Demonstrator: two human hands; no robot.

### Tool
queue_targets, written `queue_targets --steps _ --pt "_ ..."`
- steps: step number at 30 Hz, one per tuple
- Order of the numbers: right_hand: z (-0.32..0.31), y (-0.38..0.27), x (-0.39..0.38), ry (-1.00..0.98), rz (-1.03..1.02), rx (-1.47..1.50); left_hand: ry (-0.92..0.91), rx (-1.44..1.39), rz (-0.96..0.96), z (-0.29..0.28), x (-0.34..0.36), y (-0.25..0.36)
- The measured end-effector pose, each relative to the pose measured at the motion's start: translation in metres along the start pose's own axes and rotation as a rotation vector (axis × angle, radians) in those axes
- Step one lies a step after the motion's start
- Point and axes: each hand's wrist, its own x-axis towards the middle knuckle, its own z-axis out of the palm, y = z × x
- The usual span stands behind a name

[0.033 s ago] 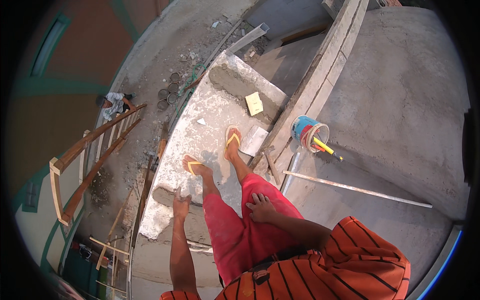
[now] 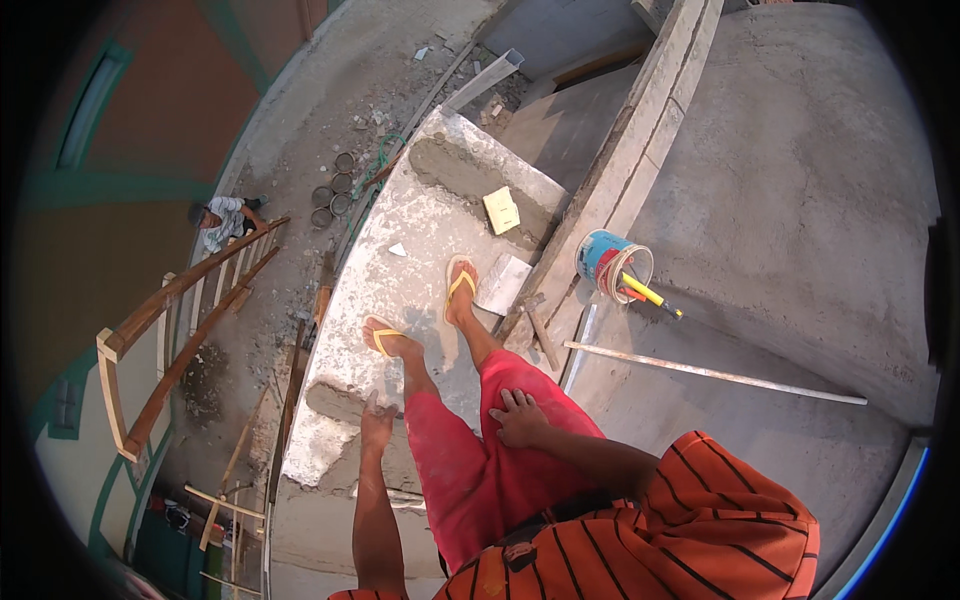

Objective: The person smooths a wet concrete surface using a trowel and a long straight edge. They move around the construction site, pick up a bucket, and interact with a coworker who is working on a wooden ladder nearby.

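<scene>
My right hand (image 2: 520, 418) lies with fingers spread on the thigh of my red shorts (image 2: 545, 400), holding nothing. My left hand (image 2: 377, 424) hangs over the concrete ledge, its fingers apart and nothing visible in it. Close to it is a strip of wet mortar (image 2: 335, 402); I cannot tell whether the hand touches it. My feet in yellow flip-flops (image 2: 381, 338) stand farther along the ledge (image 2: 400, 285). A hammer (image 2: 541, 335) rests by the beam, to the right of my legs.
A blue bucket (image 2: 602, 257) holding yellow- and orange-handled tools stands right, near a long thin strip (image 2: 715, 373). A pale yellow block (image 2: 501, 210) sits on the ledge. Past its left edge, the ground lies lower, with a wooden ladder (image 2: 200, 310) and a person (image 2: 222, 222) beside it.
My left hand has shifted a little to the right and nearer to me. The right hand stays on my thigh. The whole view has moved slightly.
</scene>
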Motion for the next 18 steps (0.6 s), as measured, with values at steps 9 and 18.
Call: queue_targets --steps 9,18 --pt "-0.01 -0.002 -0.002 0.148 0.247 0.196 -0.098 0.528 -0.253 0.08 -0.056 -0.009" --pt "-0.01 0.028 0.031 0.086 0.392 0.503 -0.218 0.684 -0.359 0.094 -0.095 0.043"
